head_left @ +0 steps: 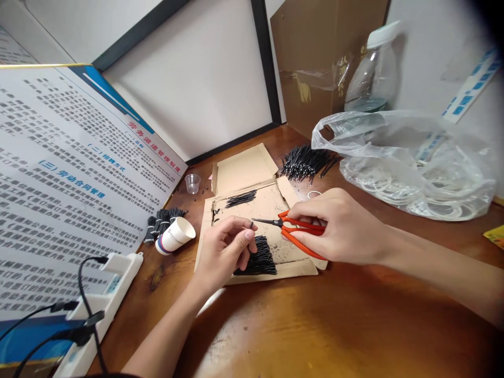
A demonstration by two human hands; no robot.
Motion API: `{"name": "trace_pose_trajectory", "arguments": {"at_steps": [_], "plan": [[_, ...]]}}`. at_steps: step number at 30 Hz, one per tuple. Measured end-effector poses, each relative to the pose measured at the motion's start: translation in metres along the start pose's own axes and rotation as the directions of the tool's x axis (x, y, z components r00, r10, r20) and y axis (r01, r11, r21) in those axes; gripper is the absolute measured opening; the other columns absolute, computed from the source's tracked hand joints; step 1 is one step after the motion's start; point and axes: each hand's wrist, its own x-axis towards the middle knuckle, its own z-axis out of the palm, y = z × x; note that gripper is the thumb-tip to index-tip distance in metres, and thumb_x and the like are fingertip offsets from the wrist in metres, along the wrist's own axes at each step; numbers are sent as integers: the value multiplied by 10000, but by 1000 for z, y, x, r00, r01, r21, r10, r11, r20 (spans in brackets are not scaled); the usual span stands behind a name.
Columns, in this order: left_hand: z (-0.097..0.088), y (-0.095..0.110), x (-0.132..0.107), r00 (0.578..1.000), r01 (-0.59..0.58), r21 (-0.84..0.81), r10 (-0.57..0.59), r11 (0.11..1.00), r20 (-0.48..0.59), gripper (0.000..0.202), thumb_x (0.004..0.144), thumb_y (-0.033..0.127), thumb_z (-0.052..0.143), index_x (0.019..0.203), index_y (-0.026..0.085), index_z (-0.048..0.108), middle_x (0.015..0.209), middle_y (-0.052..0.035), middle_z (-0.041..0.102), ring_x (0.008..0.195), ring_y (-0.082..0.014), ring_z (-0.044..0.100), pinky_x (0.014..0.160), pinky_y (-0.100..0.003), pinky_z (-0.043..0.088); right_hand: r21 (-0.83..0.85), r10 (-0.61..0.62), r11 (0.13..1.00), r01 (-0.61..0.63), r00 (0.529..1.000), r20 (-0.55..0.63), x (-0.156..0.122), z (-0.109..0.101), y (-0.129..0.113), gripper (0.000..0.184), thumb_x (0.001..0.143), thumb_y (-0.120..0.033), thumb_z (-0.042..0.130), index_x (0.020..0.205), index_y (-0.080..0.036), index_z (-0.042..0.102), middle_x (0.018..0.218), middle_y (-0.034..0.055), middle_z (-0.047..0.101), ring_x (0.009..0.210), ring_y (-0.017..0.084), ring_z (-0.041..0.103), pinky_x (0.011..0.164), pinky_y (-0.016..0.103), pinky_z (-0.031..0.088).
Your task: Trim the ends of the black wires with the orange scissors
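My left hand (224,251) pinches a short black wire piece (251,224) between thumb and fingers, above a pile of black wire pieces (260,257) on a flattened cardboard sheet (244,173). My right hand (338,226) grips orange-handled snips (299,230), their dark blades pointing left toward the wire piece's tip. A smaller bunch of black wires (241,198) lies farther back on the cardboard.
A heap of black wires (305,161) lies by a clear plastic bag of rubber bands (409,163). A tipped paper cup (175,236), tied wire bundles (159,223), a small clear cup (192,183), a power strip (100,304), a printed board (66,178) and a plastic bottle (372,68) surround the wooden desk (315,325).
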Motion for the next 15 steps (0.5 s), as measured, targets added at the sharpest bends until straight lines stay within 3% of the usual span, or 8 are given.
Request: {"name": "trace_pose_trajectory", "arguments": {"at_steps": [4,15], "plan": [[-1,0,-1,1000,-21,18,21,1000,7,186,912,324,616,868,143,607,627,-2,626,332,-33,480,296,-121,262,20,19,1000,-19,1000,9,-1,-1,0,176,822,-267,578,701,-164,652,453,-57,388,435,81,280,460,268,227],[-1,0,-2,997,-73,56,74,996,-14,163,911,300,622,861,147,647,680,-16,653,350,-34,499,293,-135,280,5,7,1000,-8,999,44,0,-1,-6,190,835,-275,566,719,-164,668,461,-28,487,424,84,325,475,278,229]]}}
